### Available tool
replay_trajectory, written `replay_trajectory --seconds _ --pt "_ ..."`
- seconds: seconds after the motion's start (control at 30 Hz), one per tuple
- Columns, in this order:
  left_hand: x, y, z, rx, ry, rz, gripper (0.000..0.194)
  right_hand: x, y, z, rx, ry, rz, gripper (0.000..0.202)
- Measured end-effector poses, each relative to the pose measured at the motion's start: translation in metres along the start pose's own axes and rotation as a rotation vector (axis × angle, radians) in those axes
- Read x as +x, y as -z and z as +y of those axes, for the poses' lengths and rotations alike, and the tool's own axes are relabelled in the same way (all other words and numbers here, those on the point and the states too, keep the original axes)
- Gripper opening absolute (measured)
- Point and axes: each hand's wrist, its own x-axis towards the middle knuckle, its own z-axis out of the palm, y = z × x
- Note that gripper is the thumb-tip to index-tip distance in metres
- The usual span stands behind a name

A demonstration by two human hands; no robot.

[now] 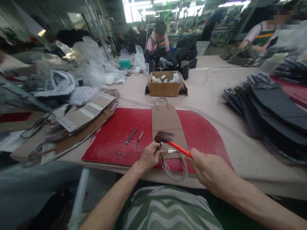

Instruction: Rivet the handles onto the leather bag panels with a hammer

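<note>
A tan bag panel (165,118) lies on a red board (203,131), with plastic-wrapped handles at its far and near ends. My right hand (203,164) is wrapped round the orange handle of a hammer (179,149). The hammer's dark head is just above the panel, over a small metal tool (160,146) standing upright. Pinched in my left hand (150,156) is that metal tool, at the panel's left near edge. A metal clasp (171,150) shows on the panel beside it. Two slim metal tools (131,136) lie on the board to the left.
A cardboard box (165,89) of small parts stands behind the board. Stacked dark panels (266,111) lie at the right, tan pieces (87,111) and plastic bags at the left. Two people sit farther back, near black bags (184,49). Small bits are scattered on the board's left part.
</note>
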Motion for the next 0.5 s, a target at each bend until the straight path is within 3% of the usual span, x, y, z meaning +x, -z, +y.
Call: replay_trajectory --seconds 0.07,0.17,0.33,0.4,0.5 --pt "-0.001 0.0 0.0 0.0 -0.001 -0.01 0.019 0.002 -0.002 0.008 -0.076 -0.006 -0.115 0.034" --pt "-0.003 -0.001 -0.002 -0.031 -0.005 0.007 0.02 0.005 0.004 0.028 0.059 -0.114 -0.093 0.035" --pt "-0.005 0.0 -0.007 -0.047 -0.016 0.005 0.022 0.0 -0.006 0.097 0.31 -0.571 -0.132 0.037" --pt "-0.005 0.001 -0.007 -0.036 -0.02 -0.01 0.022 -0.004 -0.017 0.125 0.173 -0.62 -0.144 0.036" --pt "-0.006 0.003 -0.006 -0.03 -0.014 -0.012 0.02 -0.008 -0.03 0.146 -0.235 -0.526 -0.052 0.027"
